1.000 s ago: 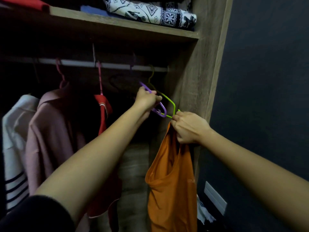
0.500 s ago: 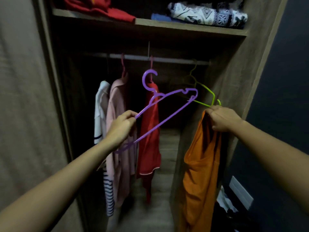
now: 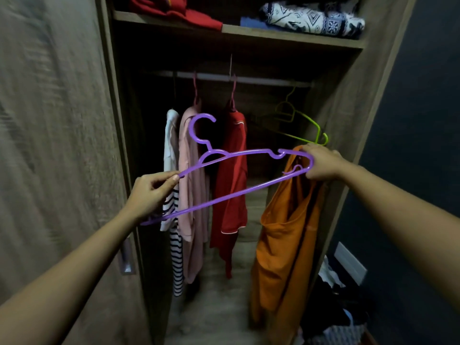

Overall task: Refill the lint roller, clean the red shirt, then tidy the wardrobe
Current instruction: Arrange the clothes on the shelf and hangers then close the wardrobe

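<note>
Your left hand (image 3: 151, 192) sits at about eight o'clock from the middle of the view. Its thumb and fingertips pinch the left arm of the purple hanger (image 3: 225, 199), which is off the rail (image 3: 261, 80) and held out in front of the open wardrobe (image 3: 348, 115). The hanger tilts, its low end at eight o'clock by your left hand and its high end at two o'clock by your right hand (image 3: 323, 163), with its hook standing up at eleven o'clock.

Your right hand's fingers are curled tight round the top of the orange top (image 3: 286, 235), which hangs down from it towards five o'clock. The hanger's right end meets that hand, but you cannot tell whether the fingers grip it too.

The red shirt (image 3: 231, 175) hangs from the rail at the centre, behind the purple hanger. At its nine o'clock hang a pink garment (image 3: 193, 215) and a white striped one (image 3: 175, 247).

A bare green hanger (image 3: 307, 123) hangs at one o'clock, just above your right hand. On the shelf (image 3: 286, 37) at twelve o'clock lie folded red clothes (image 3: 174, 8) and a patterned knit (image 3: 311, 19).
</note>
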